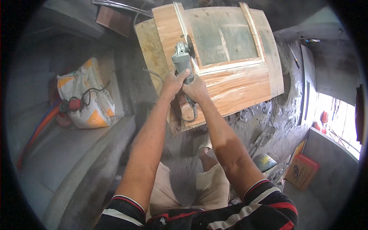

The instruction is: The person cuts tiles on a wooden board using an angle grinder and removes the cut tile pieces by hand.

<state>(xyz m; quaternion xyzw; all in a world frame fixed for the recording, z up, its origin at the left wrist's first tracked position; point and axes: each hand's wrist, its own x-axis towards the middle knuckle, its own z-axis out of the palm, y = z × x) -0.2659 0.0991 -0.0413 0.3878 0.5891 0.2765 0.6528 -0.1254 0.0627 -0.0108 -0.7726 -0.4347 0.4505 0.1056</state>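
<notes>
Both my arms stretch out over a wooden panel (234, 82) with a raised light trim around a dark greenish inset. An angle grinder (181, 60) is held between my hands, its dark disc (190, 46) standing on edge against the trim of the left wooden strip. My left hand (173, 85) wraps the grinder's body from the left, thumb lying across it. Lower down, my right hand (196, 89) grips the rear handle part. A grey cord (193, 115) loops from the grinder's back end. Where the disc meets the wood is partly hidden.
A white and orange sack (90, 99) lies to the left, with a red-and-black corded thing (73, 104) on it and an orange hose (36, 134) beside it. A cardboard box (301, 172) stands at lower right. A brownish block (113, 20) rests at the far left.
</notes>
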